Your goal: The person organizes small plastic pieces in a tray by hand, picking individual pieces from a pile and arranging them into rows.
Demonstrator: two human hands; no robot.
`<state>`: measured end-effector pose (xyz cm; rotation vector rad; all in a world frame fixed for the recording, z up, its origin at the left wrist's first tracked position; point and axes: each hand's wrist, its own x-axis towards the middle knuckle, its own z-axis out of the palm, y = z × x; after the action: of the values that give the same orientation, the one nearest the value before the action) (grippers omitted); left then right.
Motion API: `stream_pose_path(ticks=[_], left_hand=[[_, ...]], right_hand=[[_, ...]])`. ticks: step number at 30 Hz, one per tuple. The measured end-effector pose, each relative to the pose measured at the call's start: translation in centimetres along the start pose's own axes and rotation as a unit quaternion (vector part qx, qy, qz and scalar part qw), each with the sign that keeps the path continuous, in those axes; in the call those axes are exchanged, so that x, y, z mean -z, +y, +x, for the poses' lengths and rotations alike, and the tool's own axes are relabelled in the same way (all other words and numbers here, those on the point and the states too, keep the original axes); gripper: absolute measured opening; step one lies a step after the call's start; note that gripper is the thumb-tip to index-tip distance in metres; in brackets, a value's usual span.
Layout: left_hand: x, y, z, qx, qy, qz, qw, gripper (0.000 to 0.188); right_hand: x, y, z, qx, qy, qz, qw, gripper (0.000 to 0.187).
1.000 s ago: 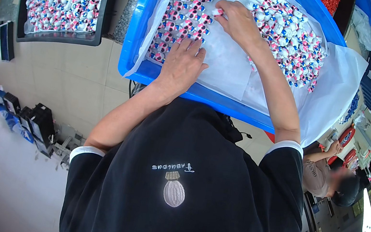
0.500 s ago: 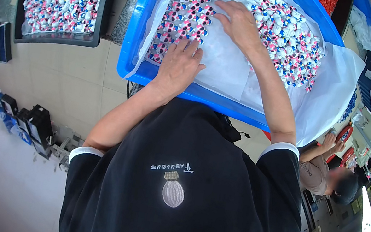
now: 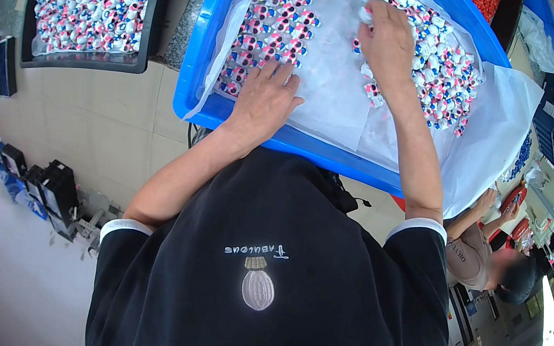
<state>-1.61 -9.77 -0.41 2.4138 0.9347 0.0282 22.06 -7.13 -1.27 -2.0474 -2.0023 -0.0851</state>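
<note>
Floor: pale tiles (image 3: 114, 104) are seen beneath the blue crate (image 3: 282, 138).
Left hand (image 3: 263, 102): laid flat, open, on the crate's white liner (image 3: 334, 88).
Right hand (image 3: 388, 42): closed on a small piece (image 3: 366, 15), deeper inside the crate.

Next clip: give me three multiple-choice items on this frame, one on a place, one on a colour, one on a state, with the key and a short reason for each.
1. Where does the left hand lie?
A. Flat on the white sheet near the bin's front edge
B. On the black tray
C. On the floor

2. What colour is the bin under the hands?
A. Green
B. Blue
C. Yellow

3. What is the state of the right hand?
A. Hanging at the person's side
B. Resting palm up on the black tray
C. Fingertips closed on a small piece among the pieces in the bin

Key:
1 A, its palm and spread fingers press on the sheet beside a patch of pieces.
2 B, the rim and walls are bright blue.
3 C, the fingers pinch a small white item at the far side of the sheet.
</note>
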Motion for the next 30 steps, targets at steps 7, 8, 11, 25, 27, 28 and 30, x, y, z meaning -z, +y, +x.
stream_pose_path(ticks=[7, 8, 11, 25, 27, 28, 30], left_hand=[[-0.4, -0.2, -0.1, 0.002, 0.013, -0.002, 1.000, 0.034], [-0.8, -0.4, -0.2, -0.008, 0.037, -0.003, 0.999, 0.031], [-0.5, -0.3, -0.3, -0.008, 0.049, -0.013, 0.999, 0.029], [-0.5, -0.2, -0.1, -0.010, 0.037, -0.016, 0.999, 0.030], [-0.4, -0.2, 0.0, -0.007, 0.029, -0.017, 0.999, 0.030], [-0.4, -0.2, 0.0, -0.009, 0.028, -0.017, 0.999, 0.030], [-0.5, -0.3, -0.1, -0.010, 0.038, -0.015, 0.999, 0.030]], right_hand=[[-4.3, -1.8, 2.4, -0.064, -0.158, 0.221, 0.960, 0.033], [-4.2, -1.9, 2.4, -0.061, -0.159, 0.222, 0.960, 0.033], [-4.3, -1.5, 2.1, -0.064, -0.166, 0.287, 0.941, 0.034], [-5.4, -0.7, 1.7, -0.010, -0.106, 0.314, 0.943, 0.027], [-5.5, -0.7, 1.6, -0.005, -0.102, 0.298, 0.949, 0.027], [-5.5, -0.7, 1.5, 0.002, -0.098, 0.284, 0.954, 0.026], [-4.2, 0.0, 1.4, 0.010, -0.068, 0.220, 0.973, 0.026]])
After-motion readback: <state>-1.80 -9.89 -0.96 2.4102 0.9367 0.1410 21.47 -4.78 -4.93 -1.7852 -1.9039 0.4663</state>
